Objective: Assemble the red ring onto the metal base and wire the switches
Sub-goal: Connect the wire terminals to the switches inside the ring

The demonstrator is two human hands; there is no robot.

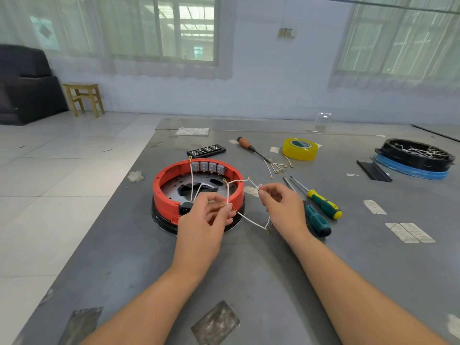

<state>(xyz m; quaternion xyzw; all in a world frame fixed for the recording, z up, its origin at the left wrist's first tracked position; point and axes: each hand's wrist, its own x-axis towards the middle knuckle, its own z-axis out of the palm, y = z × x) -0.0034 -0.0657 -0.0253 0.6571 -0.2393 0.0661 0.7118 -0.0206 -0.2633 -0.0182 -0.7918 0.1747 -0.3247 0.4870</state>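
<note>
In the head view, the red ring (199, 185) is already seated on the metal base (191, 189), which rests on the grey worktable (249, 270) in front of the person. Four grey switches (209, 167) are set in a row inside the ring's far wall, and a black power socket (184, 208) is fitted in its near wall. The wiring step is judged to be in hand.

A bundle of white wires (239, 195) with brass terminals is held between both hands, just over the ring's near-right rim. It is pinched by the left hand (206, 215) between curled fingertips and thumb, near a brass terminal. One strand is pinched by the right hand (281, 202), thumb against forefinger, and drawn out to the right. One wire runs up to the far rim beside the switches.

The next move is judged to call for one lead to be separated from the tangle and its terminal carried to a switch tab.

Right of the ring lie a yellow-handled screwdriver (323, 204) and a teal-handled screwdriver (317, 220). Beyond the ring, a black bit case (206, 150), an orange-handled screwdriver (251, 148), spare wires (280, 166) and a roll of yellow tape (300, 148) are seen. Far to the right sits a black round housing (415, 155). Nothing stands between the hands and the switches except the tangled wires themselves.
</note>
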